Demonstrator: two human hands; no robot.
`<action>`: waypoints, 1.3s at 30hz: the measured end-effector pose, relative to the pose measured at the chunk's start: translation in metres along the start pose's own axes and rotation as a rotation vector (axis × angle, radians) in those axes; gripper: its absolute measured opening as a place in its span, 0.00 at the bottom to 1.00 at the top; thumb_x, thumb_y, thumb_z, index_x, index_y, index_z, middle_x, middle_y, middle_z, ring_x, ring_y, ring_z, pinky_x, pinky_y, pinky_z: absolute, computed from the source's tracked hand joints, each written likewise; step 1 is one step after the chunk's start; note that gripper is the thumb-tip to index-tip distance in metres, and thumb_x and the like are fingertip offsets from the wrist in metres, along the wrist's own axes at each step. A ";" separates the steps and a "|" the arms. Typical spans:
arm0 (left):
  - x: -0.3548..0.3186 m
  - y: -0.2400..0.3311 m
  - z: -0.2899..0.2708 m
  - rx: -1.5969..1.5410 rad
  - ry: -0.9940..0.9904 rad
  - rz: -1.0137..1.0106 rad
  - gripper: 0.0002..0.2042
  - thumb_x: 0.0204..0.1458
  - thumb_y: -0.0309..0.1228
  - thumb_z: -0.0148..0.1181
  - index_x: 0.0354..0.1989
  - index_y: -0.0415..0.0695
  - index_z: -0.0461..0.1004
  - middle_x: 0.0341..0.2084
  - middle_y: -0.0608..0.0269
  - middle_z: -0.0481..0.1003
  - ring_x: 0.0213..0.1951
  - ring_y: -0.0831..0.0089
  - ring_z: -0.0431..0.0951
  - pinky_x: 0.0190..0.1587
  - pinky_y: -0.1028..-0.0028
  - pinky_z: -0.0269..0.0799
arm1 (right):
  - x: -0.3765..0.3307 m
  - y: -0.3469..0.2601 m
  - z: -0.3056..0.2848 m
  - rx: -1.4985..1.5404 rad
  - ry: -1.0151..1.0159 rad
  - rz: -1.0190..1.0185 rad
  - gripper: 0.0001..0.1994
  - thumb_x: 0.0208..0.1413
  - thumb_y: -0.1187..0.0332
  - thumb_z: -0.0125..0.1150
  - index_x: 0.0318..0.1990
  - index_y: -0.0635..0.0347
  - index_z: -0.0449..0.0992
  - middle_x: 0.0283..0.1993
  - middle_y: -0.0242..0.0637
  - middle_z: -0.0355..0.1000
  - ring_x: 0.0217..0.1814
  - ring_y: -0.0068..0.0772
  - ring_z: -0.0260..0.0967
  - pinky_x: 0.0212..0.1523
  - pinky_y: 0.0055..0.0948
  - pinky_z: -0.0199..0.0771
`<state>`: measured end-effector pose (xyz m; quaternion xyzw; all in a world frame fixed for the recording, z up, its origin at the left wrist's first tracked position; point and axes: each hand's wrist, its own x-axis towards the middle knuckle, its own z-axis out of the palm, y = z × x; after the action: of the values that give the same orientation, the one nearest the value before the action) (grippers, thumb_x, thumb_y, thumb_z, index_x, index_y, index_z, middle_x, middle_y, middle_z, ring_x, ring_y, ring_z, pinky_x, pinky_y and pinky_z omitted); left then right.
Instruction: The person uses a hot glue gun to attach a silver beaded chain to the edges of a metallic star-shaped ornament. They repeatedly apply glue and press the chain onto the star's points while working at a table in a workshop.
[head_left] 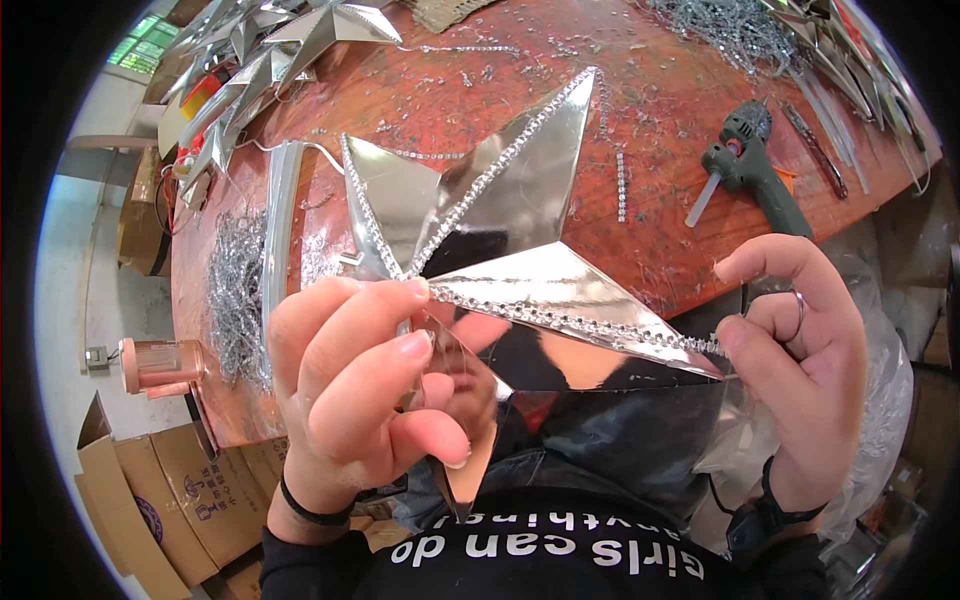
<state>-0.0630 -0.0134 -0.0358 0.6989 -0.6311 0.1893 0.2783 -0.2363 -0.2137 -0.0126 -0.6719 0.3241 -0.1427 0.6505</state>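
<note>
A mirror-silver, folded star [540, 180] is held up over my lap and the near edge of the table. My left hand [345, 370] grips it near its middle, with the thumb and fingers closed around a lower arm. Rows of rhinestones run along the ridges of its upper arms. Along the arm pointing right lies a rhinestone chain [580, 320]. My right hand [805, 340] pinches the chain's outer end at that arm's tip, thumb and fingers drawn together. The index finger is curled above it.
A dark green glue gun [752, 165] lies at the right of the red-brown table [660, 255]. More silver stars [335, 28] sit at the back left. Heaps of silver chain [235, 300], clear glue sticks [283, 210] and a pink cup [160, 366] are left. Cardboard boxes [205, 490] stand below.
</note>
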 end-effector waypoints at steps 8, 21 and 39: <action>0.001 -0.001 0.000 0.024 -0.013 0.013 0.20 0.54 0.46 0.56 0.46 0.47 0.61 0.39 0.59 0.72 0.37 0.61 0.69 0.33 0.70 0.71 | -0.002 -0.011 -0.004 -0.036 -0.045 0.063 0.17 0.46 0.84 0.52 0.47 0.67 0.65 0.17 0.21 0.61 0.17 0.05 0.51 0.19 0.12 0.42; -0.002 -0.003 0.001 0.101 -0.001 0.039 0.21 0.57 0.52 0.47 0.45 0.46 0.59 0.38 0.58 0.73 0.36 0.62 0.69 0.34 0.69 0.70 | -0.010 -0.002 -0.004 -0.017 -0.031 0.006 0.17 0.47 0.84 0.53 0.46 0.69 0.65 0.20 0.24 0.63 0.19 0.06 0.54 0.20 0.11 0.45; -0.004 0.000 0.000 0.080 -0.018 0.002 0.23 0.56 0.52 0.48 0.47 0.44 0.60 0.39 0.55 0.73 0.38 0.61 0.69 0.35 0.69 0.70 | -0.010 0.023 -0.003 0.011 -0.060 -0.148 0.04 0.59 0.74 0.52 0.39 0.65 0.67 0.24 0.26 0.64 0.20 0.10 0.55 0.22 0.13 0.54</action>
<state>-0.0632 -0.0105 -0.0382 0.7105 -0.6262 0.2082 0.2443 -0.2513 -0.2080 -0.0320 -0.6943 0.2532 -0.1717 0.6514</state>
